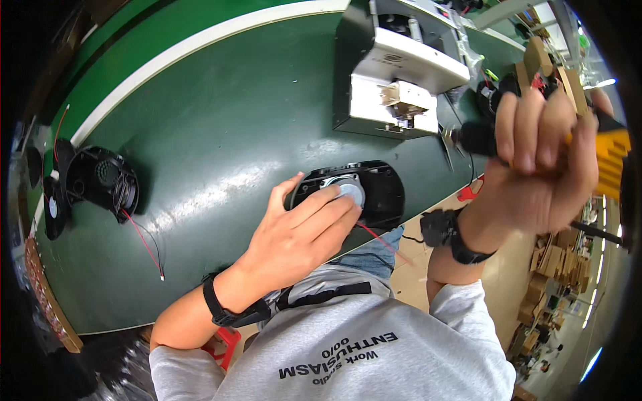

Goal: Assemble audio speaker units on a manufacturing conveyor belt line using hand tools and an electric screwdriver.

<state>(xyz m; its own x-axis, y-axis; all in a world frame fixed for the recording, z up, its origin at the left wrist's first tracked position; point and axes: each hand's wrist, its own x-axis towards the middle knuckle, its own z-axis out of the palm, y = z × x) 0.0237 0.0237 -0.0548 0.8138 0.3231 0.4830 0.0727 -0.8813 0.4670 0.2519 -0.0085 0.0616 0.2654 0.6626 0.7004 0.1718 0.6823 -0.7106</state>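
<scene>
A black oval plastic housing (386, 194) lies on the green bench near its front edge, with a round silver-backed speaker (350, 192) set in it. My left hand (304, 224) bends over the speaker from the left, fingers pressed on it and the housing's rim. Red and black wires trail from the housing over the bench edge. Raised off to the right, my right hand (545, 154) is wrapped round a yellow and black power screwdriver (612, 164). Its dark nose points left, toward a white and black screw feeder (394, 80). Blur softens the right hand.
More black speaker housings (103, 180) stand at the far left, their red and black wires lying on the green bench (221, 120). Tweezers (447, 148) lie beside the feeder. Farther right are cardboard boxes (552, 260) and a bench cluttered with parts.
</scene>
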